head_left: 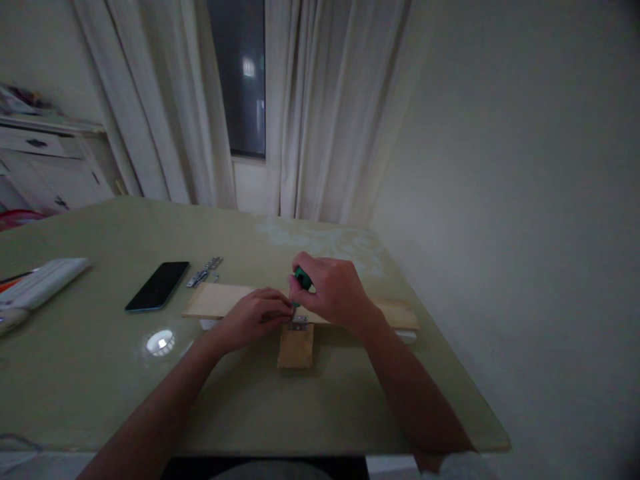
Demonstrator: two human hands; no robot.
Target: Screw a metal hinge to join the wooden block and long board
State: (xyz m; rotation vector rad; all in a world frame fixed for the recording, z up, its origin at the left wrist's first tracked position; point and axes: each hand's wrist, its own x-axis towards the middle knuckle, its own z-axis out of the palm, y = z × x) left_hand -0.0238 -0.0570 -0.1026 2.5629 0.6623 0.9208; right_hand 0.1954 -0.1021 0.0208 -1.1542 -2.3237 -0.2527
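Right hand (334, 292): fingers closed round green screwdriver (302, 277), over hinge (299, 323). Off-axis pressure could skid it into left hand (255, 315), whose grip cannot be determined.

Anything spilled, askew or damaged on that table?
Nothing clearly stands out. The bright spot on the table looks like glare, not a spill. The long board, partly hidden, shows no obvious damage; metal pieces lie loose beside the phone.

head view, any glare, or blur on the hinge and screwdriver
Head view: dim overall; bright round glare on the tabletop, nearer than the smartphone; in the head view too, a bright patch in the windowpane, and the hinge and green-handled screwdriver look soft.
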